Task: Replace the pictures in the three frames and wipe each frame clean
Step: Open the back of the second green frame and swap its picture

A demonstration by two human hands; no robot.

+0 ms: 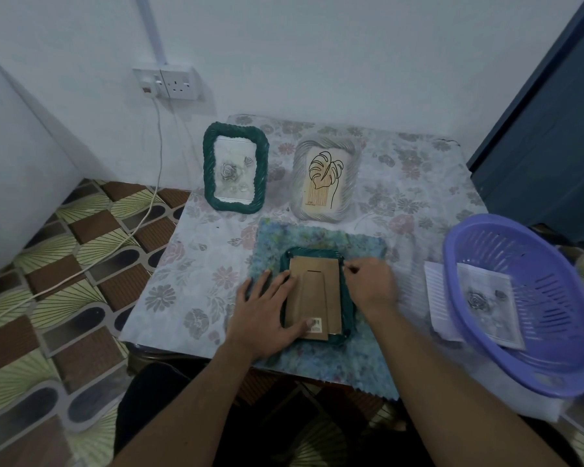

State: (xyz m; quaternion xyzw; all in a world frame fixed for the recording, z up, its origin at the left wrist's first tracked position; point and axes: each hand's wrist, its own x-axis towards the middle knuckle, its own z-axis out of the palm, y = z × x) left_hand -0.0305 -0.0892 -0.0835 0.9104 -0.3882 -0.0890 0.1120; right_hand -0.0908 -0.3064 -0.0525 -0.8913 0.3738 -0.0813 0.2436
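A green frame [345,291] lies face down on a blue mottled cloth [321,237], its brown cardboard back [314,288] facing up. My left hand [267,311] presses flat on the frame's left side, thumb near the barcode sticker. My right hand [371,281] pinches at the frame's upper right edge, on something too small to make out. Behind stand a second green frame [235,171] holding a rose picture and a silver frame [324,178] holding a leaf drawing.
The small table [196,251] has a floral cover. A purple plastic basket [520,298] at the right holds a loose rose picture [489,301] and overlaps a white ridged sheet [435,298]. A wall socket [169,82] and cable are at the back left.
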